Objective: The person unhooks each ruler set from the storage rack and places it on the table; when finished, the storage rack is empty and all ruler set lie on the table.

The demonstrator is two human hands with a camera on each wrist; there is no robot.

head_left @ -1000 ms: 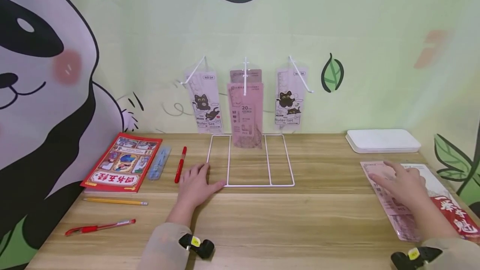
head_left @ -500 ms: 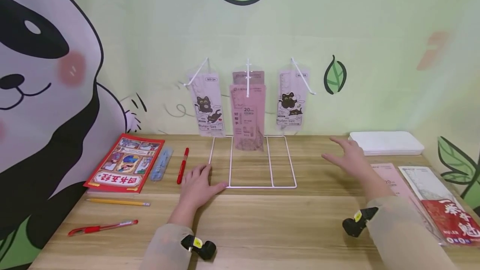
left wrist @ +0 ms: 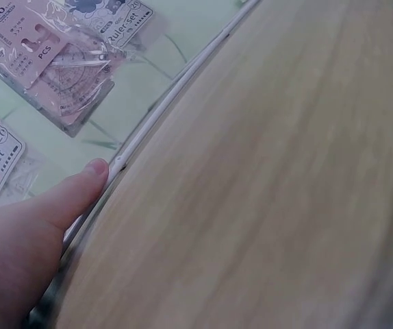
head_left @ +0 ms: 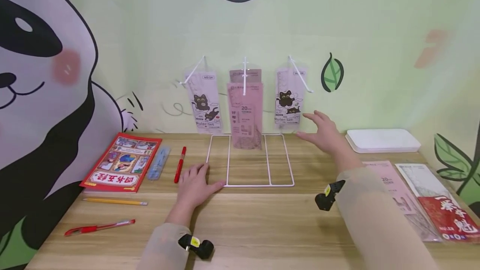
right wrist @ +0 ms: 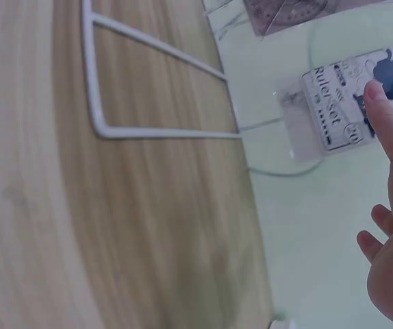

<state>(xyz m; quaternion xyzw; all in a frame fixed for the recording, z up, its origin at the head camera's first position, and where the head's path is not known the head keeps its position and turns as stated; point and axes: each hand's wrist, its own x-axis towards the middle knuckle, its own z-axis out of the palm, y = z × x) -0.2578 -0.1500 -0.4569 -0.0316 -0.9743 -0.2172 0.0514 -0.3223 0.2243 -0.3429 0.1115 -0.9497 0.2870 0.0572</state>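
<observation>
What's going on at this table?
A person's left hand rests on the near left corner of a white wire rack. Their right hand hovers close to the ruler set hanging at the right; whether they touch is unclear. A pink pack hangs in the middle, another cat pack at the left. More packs lie on the table.

White wire rack [head_left: 268,159], far center: base flat, partitioned by crossbars. Clear-sleeved black-cat ruler-set pack [head_left: 288,105] hangs upright, right hook [head_left: 301,74], print facing near side.
</observation>
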